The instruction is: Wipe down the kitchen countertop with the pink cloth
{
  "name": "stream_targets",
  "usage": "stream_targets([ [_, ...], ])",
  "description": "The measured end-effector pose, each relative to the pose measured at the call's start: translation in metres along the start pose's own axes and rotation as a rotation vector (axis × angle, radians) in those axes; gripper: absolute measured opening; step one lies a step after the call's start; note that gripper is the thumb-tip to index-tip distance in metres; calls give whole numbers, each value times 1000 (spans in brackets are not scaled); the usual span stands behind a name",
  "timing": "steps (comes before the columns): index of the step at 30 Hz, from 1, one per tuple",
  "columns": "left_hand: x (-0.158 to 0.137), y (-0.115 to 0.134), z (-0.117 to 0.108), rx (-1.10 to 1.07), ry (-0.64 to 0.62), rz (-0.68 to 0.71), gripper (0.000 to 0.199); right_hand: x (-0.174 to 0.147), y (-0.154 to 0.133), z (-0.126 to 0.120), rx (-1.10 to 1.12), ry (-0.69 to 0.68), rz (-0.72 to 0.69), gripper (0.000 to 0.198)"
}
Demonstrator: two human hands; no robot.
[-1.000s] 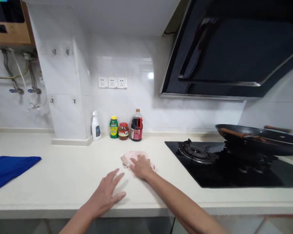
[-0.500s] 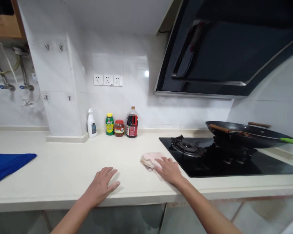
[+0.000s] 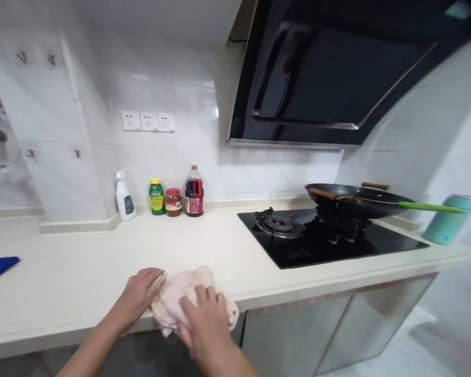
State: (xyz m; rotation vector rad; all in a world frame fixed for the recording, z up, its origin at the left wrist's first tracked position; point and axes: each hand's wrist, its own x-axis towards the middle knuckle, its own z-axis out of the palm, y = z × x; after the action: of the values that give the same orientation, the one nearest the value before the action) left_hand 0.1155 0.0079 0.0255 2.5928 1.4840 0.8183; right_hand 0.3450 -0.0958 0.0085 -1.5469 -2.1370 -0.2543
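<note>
A pale pink cloth (image 3: 178, 293) lies crumpled at the front edge of the countertop (image 3: 82, 262), part of it hanging over the edge. My right hand (image 3: 208, 322) grips it from above, thumb on one side and fingers spread over the folds. At the cloth's left side, my left hand (image 3: 139, 296) has its fingertips and thumb closed on the border; the exact hold is partly hidden.
Against the back wall stand a white spray bottle (image 3: 124, 198), a green bottle (image 3: 156, 197), a red-lidded jar (image 3: 173, 203) and a dark sauce bottle (image 3: 194, 193). Rightward are a black gas stove (image 3: 302, 256), a wok (image 3: 353, 207) and a teal canister (image 3: 449, 220). Blue fabric (image 3: 0, 267) lies left.
My right hand has brought the cloth from beside the stove leftward and toward me, to the counter edge. My left hand now meets the cloth. The view has turned right.
</note>
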Motion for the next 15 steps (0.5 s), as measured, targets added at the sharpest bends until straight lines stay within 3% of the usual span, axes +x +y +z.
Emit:
stream_targets([
  [3,3,-3,1,36,9,17,59,-9,-3,33,-45,226,-111,44],
  [5,5,-4,-1,64,12,28,62,-14,12,47,-86,400,-174,36],
  [7,6,-3,-3,83,19,21,64,-21,34,50,-97,470,-199,31],
  [11,9,-7,-5,99,4,-17,65,-47,95,28,-69,393,-132,42],
  [15,10,-18,-3,96,-4,-4,60,-79,175,-6,-121,259,45,62],
])
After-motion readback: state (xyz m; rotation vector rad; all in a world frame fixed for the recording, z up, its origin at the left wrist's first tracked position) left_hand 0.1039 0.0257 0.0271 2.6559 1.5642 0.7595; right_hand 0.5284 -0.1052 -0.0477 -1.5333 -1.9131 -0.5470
